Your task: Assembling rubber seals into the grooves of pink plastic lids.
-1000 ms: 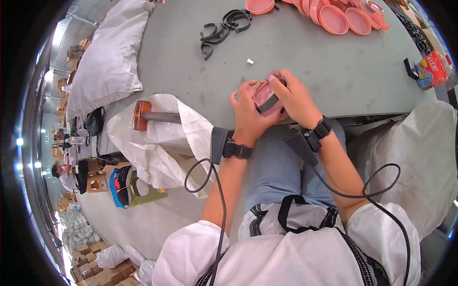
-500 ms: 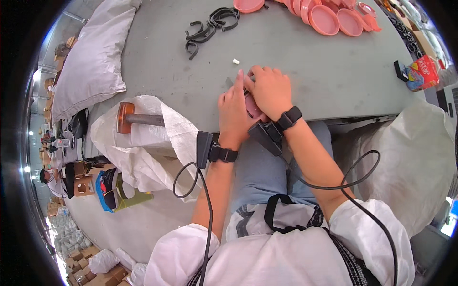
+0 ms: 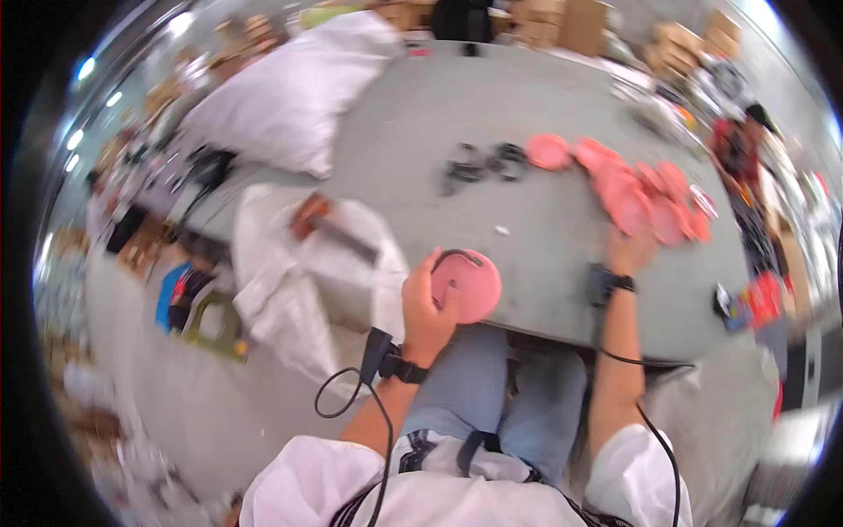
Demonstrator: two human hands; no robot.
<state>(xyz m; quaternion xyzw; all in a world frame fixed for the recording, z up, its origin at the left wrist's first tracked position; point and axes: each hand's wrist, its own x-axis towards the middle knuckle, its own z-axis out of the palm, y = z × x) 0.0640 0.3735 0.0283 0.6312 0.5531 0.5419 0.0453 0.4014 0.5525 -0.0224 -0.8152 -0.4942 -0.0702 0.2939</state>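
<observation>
My left hand (image 3: 428,303) holds a round pink disc (image 3: 468,284) with a black ring along its top edge, just above the near edge of the grey table (image 3: 457,132). My right hand (image 3: 629,250) reaches forward to the pile of pink discs (image 3: 645,193) on the table's right side and touches the nearest ones; the picture is blurred, so I cannot tell whether it grips one. A small heap of black rings (image 3: 481,163) lies in the table's middle.
A big white sack (image 3: 281,105) lies on the table's far left. A white bag (image 3: 307,272) with a brown-headed mallet (image 3: 318,220) on it sits left of my knees. Another white sack (image 3: 720,422) stands at my right. Red and black items (image 3: 746,303) lie at the table's right corner.
Both hands were together on one pink disc at the table edge. Now the left hand alone holds it, and the right hand has reached out to the pink pile. My view has tilted up.
</observation>
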